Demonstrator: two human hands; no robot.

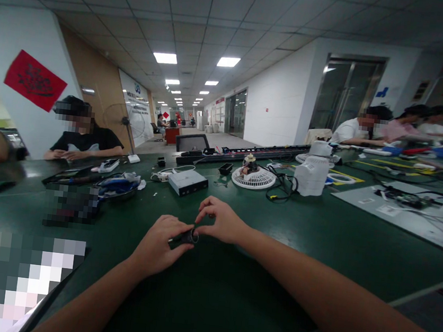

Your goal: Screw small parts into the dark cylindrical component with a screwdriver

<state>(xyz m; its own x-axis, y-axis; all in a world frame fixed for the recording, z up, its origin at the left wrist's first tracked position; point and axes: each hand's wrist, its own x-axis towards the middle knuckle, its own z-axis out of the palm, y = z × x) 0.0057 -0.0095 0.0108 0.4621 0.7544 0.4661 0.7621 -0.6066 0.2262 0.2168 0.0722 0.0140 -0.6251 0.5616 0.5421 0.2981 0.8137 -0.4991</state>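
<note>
A small dark cylinder with a round, ring-like open end lies in my left hand. The fingers are on top and the thumb is below, and the open end faces right. My right hand is at that end, its index finger and thumb brought close together by the rim. Anything between those two fingertips is too small to make out. Both hands are above the green tabletop.
Beyond my hands stand a silver box-shaped drive, a round white fan grille and a white housing with black cable. A bundle of blue and dark items lies left. A grey panel lies right. Other people sit around the table.
</note>
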